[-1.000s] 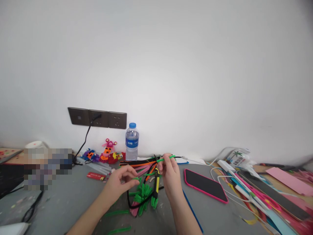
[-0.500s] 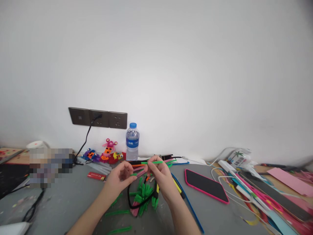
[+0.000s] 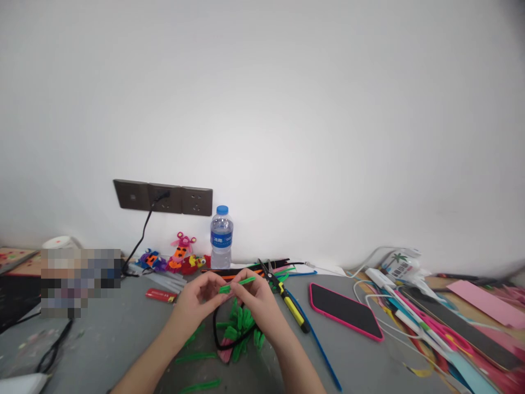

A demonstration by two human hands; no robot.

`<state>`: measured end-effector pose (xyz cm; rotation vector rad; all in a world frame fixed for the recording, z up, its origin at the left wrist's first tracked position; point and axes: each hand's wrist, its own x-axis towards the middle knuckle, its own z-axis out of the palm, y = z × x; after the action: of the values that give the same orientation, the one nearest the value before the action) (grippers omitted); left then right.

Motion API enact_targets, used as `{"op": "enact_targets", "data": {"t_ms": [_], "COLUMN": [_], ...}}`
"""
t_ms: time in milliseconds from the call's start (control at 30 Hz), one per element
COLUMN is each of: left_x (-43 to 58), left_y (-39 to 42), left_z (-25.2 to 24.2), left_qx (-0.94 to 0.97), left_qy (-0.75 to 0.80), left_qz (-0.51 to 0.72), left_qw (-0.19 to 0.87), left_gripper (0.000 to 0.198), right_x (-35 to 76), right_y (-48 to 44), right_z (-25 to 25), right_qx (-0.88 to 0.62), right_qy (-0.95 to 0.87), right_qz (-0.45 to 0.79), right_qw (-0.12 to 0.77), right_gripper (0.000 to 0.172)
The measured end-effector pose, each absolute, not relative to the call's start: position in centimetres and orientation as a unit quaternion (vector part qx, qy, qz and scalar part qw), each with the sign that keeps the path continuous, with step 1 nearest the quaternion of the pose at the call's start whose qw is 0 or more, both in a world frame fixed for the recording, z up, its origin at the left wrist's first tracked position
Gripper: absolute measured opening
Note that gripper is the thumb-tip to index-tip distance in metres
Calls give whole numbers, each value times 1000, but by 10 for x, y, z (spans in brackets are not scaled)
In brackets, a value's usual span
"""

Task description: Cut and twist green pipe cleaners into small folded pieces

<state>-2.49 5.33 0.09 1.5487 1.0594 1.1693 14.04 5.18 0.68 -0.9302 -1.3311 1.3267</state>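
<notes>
Between my two hands is a short green pipe cleaner (image 3: 245, 282), raised just above the table. My left hand (image 3: 197, 303) pinches its left end between thumb and fingertips. The fingers of my right hand (image 3: 258, 306) close on it further right, almost touching the left fingertips. Below them lies a pile of bent green pipe cleaners (image 3: 237, 324), with a black pipe cleaner (image 3: 225, 347) looped around part of it and a pink pipe cleaner (image 3: 224, 355) at its near side. Loose green strips (image 3: 196, 357) lie nearer me on the left.
Yellow-and-black pliers (image 3: 294, 311) and a long blue pipe cleaner (image 3: 322, 350) lie right of my hands, then a pink-cased phone (image 3: 345, 312). A water bottle (image 3: 221, 241) stands by the wall beside small fuzzy figures (image 3: 179, 257). A red lighter-like object (image 3: 161, 295) is left.
My right hand has come down and left toward my left hand, with the green pipe cleaner now between both. The pliers, partly hidden before, now show fully.
</notes>
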Motion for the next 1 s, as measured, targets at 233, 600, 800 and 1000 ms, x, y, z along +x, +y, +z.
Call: {"op": "enact_targets", "data": {"t_ms": [233,600,800,1000], "left_x": [-26,-27,-28,-28], "left_y": [56,56,55,55], "left_z": [-2,-4,-2,-1], "left_qx": [623,605,604,595], "left_qy": [423,411,404,403], "left_qz": [475,473,476,474], "left_qw": [455,492,496,508], "left_gripper": [13,16,16,15], "right_x": [140,140,141,143], "right_y": [50,51,50,50], "right_z": [8,7,8,8], "right_qx": [-371,-352,-347,-342], "right_qy": [-560,-532,-538,-533], "right_qz": [570,592,593,609], "right_qw": [473,492,488,478], "right_gripper": [31,31,29,29]}}
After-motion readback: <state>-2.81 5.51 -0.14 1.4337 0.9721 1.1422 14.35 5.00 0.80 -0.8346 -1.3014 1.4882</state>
